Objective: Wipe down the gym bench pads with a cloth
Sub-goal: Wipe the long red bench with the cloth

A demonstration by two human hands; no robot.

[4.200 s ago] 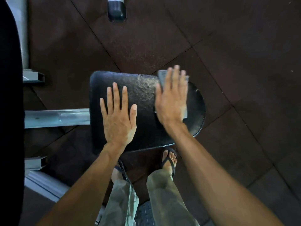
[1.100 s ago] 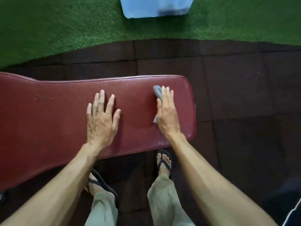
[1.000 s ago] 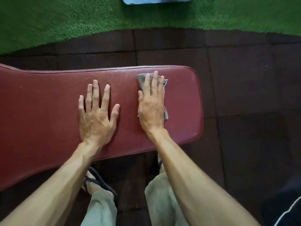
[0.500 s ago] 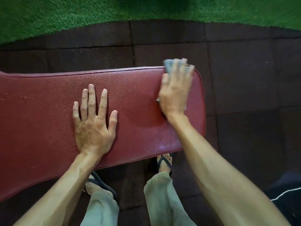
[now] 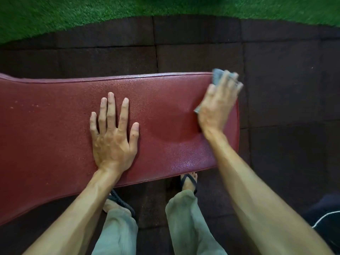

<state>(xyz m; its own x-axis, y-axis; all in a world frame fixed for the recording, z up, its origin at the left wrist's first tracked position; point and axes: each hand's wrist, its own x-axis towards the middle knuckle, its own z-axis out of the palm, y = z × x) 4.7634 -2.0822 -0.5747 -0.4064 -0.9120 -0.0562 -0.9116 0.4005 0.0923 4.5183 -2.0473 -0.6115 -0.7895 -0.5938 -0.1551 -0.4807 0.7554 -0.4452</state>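
Observation:
A long dark red bench pad [image 5: 55, 129] runs across the view from the left edge to just right of centre. My left hand [image 5: 113, 133] lies flat on its middle, fingers spread, holding nothing. My right hand [image 5: 217, 105] presses a grey cloth [image 5: 218, 76] onto the pad's far right corner; the hand is blurred with motion. Most of the cloth is hidden under the palm, with only its top edge and a small left corner showing. A darker damp patch [image 5: 171, 124] marks the pad between my hands.
Dark rubber floor tiles [image 5: 285, 89] surround the bench. Green artificial turf [image 5: 73, 13] fills the far strip. My sandalled feet [image 5: 188, 181] and grey trouser legs stand under the pad's near edge. A dark object with a white cord [image 5: 325, 216] lies at the lower right.
Earlier I wiped a black pad; now I am at the red bench. In the last second my right hand swept the cloth from the pad's middle out to its far right corner. Left hand stayed planted.

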